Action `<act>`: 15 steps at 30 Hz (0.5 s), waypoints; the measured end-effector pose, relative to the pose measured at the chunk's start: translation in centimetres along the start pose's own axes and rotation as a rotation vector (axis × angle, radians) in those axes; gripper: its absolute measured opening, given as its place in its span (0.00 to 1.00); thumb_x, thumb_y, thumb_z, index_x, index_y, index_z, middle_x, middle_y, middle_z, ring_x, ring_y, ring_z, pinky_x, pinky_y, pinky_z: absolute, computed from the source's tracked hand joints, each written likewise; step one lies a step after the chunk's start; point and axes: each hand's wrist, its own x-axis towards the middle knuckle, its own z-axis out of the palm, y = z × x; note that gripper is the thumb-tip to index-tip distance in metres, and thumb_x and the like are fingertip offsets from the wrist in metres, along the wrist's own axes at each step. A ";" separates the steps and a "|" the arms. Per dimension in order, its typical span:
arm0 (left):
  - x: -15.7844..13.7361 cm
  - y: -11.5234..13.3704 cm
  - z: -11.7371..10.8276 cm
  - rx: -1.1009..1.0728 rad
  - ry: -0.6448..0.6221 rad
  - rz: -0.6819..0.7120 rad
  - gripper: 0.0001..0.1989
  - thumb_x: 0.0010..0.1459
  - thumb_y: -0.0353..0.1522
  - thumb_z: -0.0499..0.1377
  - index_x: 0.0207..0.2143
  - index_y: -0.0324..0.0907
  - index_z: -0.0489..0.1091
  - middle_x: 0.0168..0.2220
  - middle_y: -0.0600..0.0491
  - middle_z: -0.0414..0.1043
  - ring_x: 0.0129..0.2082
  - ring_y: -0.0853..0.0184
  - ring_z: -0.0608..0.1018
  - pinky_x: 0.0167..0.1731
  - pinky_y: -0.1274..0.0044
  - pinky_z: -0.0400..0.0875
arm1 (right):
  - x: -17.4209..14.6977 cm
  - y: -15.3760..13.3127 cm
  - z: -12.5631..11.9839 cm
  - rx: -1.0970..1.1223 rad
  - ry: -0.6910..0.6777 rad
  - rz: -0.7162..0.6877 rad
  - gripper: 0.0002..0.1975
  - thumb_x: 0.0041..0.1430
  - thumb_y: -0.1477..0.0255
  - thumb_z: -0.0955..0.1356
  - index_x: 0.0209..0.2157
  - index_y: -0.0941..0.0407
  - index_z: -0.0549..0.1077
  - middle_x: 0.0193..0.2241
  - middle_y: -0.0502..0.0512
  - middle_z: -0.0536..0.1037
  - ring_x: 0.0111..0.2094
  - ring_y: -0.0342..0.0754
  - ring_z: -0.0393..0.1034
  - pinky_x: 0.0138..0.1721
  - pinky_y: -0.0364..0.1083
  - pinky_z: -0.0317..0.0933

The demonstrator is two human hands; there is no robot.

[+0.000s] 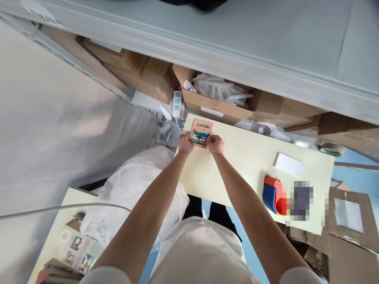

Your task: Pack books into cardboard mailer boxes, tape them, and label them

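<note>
My pink pack (202,132) is at the ten o'clock end of the surface (237,161), face up. I have hold of it; how much is left doesn't show. Its top and long way point just past twelve. My left hand (185,143) pinches its nine o'clock side, my right hand (216,145) its four o'clock edge.

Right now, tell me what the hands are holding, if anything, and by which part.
A flat pink printed item: the left hand holds its lower left edge, the right hand pinches its lower right edge.
</note>
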 end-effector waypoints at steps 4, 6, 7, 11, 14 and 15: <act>-1.5 1.3 0.5 -0.002 0.139 -0.043 0.26 0.52 0.25 0.56 0.55 0.31 0.60 0.45 0.39 0.68 0.52 0.54 0.67 0.54 0.64 0.59 | -3.6 1.4 -2.6 0.189 0.007 -0.032 0.14 0.53 0.66 0.64 0.41 0.57 0.69 0.33 0.56 0.76 0.33 0.46 0.71 0.39 0.47 0.65; -3.1 2.7 1.3 -0.037 0.214 0.000 0.28 0.52 0.27 0.57 0.56 0.32 0.57 0.50 0.37 0.65 0.55 0.53 0.64 0.56 0.62 0.57 | -7.0 2.9 -5.2 0.284 -0.016 -0.046 0.16 0.55 0.62 0.64 0.43 0.56 0.68 0.34 0.55 0.76 0.33 0.46 0.72 0.39 0.48 0.66; -4.1 3.5 1.9 -0.061 0.237 0.028 0.28 0.51 0.28 0.57 0.56 0.33 0.57 0.51 0.37 0.64 0.56 0.53 0.64 0.56 0.62 0.56 | -8.9 3.9 -6.8 0.316 -0.033 -0.040 0.17 0.55 0.60 0.64 0.43 0.55 0.68 0.35 0.56 0.76 0.33 0.47 0.72 0.39 0.48 0.67; -9.0 7.6 4.5 -0.155 0.132 0.128 0.28 0.52 0.29 0.58 0.55 0.35 0.57 0.53 0.37 0.63 0.56 0.53 0.64 0.56 0.62 0.55 | -16.2 9.1 -14.9 0.264 0.103 0.025 0.19 0.54 0.57 0.66 0.44 0.53 0.69 0.35 0.57 0.76 0.35 0.50 0.73 0.40 0.52 0.67; -13.5 10.2 6.9 -0.240 -0.205 0.233 0.23 0.51 0.30 0.59 0.51 0.35 0.63 0.51 0.38 0.66 0.54 0.54 0.67 0.55 0.65 0.58 | -19.3 14.1 -21.3 -0.031 0.324 0.049 0.21 0.53 0.57 0.64 0.44 0.55 0.69 0.38 0.61 0.75 0.39 0.54 0.71 0.42 0.55 0.65; -15.0 10.8 7.8 -0.267 -0.362 0.254 0.22 0.49 0.31 0.61 0.48 0.36 0.66 0.49 0.38 0.68 0.52 0.54 0.70 0.53 0.67 0.60 | -19.6 15.7 -23.2 -0.156 0.378 0.058 0.22 0.53 0.57 0.64 0.46 0.56 0.69 0.41 0.63 0.74 0.41 0.56 0.70 0.44 0.56 0.64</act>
